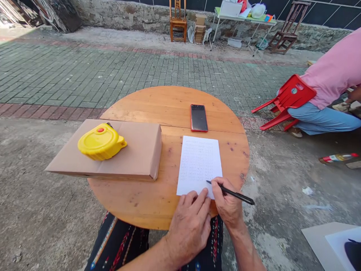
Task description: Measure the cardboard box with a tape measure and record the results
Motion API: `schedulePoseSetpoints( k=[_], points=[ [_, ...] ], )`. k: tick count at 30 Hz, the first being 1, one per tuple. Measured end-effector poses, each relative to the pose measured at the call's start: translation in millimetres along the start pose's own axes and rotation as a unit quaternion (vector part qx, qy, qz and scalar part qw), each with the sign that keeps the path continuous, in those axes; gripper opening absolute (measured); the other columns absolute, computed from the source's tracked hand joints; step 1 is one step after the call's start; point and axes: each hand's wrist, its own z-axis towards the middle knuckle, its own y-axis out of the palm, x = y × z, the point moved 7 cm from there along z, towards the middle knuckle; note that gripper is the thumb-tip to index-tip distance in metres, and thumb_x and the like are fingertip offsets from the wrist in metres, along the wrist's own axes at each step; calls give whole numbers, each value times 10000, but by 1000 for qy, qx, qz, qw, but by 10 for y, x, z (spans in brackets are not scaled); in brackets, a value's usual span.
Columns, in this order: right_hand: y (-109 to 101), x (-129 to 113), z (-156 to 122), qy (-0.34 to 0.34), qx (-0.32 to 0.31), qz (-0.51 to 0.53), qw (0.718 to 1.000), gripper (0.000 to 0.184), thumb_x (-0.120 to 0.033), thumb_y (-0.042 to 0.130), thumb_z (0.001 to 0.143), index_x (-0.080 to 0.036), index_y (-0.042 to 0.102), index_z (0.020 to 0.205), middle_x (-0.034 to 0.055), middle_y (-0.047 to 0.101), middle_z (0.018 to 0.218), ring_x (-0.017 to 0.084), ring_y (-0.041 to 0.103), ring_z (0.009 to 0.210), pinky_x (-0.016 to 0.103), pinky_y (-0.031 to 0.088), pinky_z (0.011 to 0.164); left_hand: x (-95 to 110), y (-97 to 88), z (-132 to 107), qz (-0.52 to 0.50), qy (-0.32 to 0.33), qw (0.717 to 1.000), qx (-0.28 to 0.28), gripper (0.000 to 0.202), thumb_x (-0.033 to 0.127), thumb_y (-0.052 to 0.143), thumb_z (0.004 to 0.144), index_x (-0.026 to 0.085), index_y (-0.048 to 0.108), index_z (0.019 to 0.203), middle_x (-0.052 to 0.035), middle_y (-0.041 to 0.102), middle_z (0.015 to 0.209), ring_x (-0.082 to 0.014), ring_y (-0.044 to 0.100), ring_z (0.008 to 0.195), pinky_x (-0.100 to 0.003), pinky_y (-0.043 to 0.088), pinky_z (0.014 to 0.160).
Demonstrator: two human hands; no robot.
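Note:
A white sheet of paper (199, 163) with faint rows of marks lies on a round wooden table (158, 199). My right hand (228, 205) grips a black pen (234, 193), its tip touching the sheet's lower right part. My left hand (189, 226) rests flat with fingers stretched out on the sheet's bottom edge, holding it down. A phone with a red case (199, 117) lies face up just beyond the paper. To the left a flat cardboard box (135, 150) overhangs the table's edge, and a yellow tape measure (100, 142) sits on top of it.
A person in a pink shirt (332, 71) crouches at the right beside a tipped red plastic chair (284, 101). Wooden chairs (178, 22) and a folding table (239, 17) stand by the far wall. A white board (332, 241) lies on the ground at lower right.

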Motion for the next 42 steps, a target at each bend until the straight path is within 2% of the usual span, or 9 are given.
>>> schedulePoseSetpoints(
  k=[18,34,42],
  points=[
    [8,-22,23,0,-3,-7,1000,196,-260,525,954,-185,642,817,-16,664,657,121,599,543,208,498,576,-1,8,8,-4,0,1000,-5,399,195,502,928,161,591,1315,-57,569,1450,-286,517,1119,-459,467,948],
    [11,-48,41,0,-15,-3,1000,212,-264,515,950,-200,626,782,-34,615,596,117,530,472,219,446,498,-2,13,13,-11,-4,1000,-16,406,194,507,930,157,580,1328,-60,568,1450,-283,499,1126,-474,469,958],
    [5,-59,39,-3,-25,6,1000,211,-253,516,949,-198,618,773,-40,609,602,111,542,490,208,451,516,-2,12,12,-7,1,1000,-13,421,191,501,931,150,569,1345,-61,562,1455,-289,495,1125,-486,469,953]
  ],
)
